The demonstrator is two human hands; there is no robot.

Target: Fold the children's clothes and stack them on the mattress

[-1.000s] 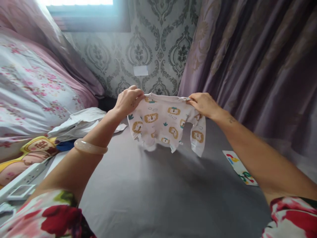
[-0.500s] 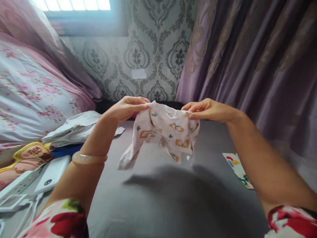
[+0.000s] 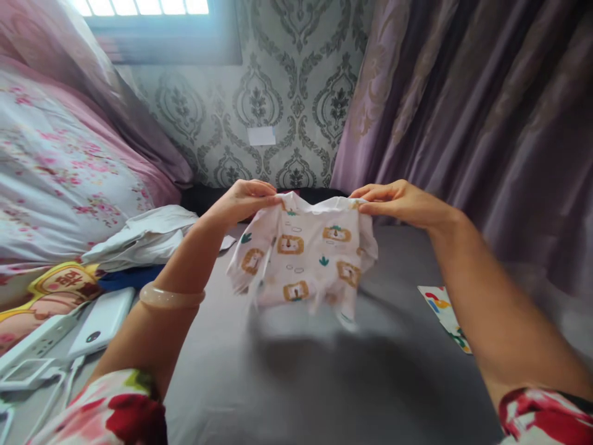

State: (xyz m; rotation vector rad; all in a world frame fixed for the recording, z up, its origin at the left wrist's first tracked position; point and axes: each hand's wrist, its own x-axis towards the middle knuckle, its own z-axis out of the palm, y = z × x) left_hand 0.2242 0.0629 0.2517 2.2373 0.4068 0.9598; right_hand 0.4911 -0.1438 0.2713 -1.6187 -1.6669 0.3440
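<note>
A small white garment (image 3: 315, 247) with brown lion faces and green leaves hangs in the air, its front facing me. My left hand (image 3: 248, 201) pinches its left shoulder between thumb and fingers. At the opposite shoulder my right hand (image 3: 386, 201) has the same kind of pinch. The neckline is stretched between the two hands, and the sleeves dangle at the sides. Its lower edge is blurred by motion above the grey sheet (image 3: 324, 395), where a shadow falls.
Pale folded clothes (image 3: 143, 238) lie at left, near a yellow printed cushion (image 3: 60, 284), a white power bank (image 3: 102, 322) and a power strip (image 3: 41, 340) with cables. A colourful printed cloth (image 3: 438, 303) lies beside my right forearm. Purple curtains (image 3: 440, 111) hang behind.
The garment has swung and opened out, so its front now shows flat. My right hand has moved slightly right and up, and the neckline is wider.
</note>
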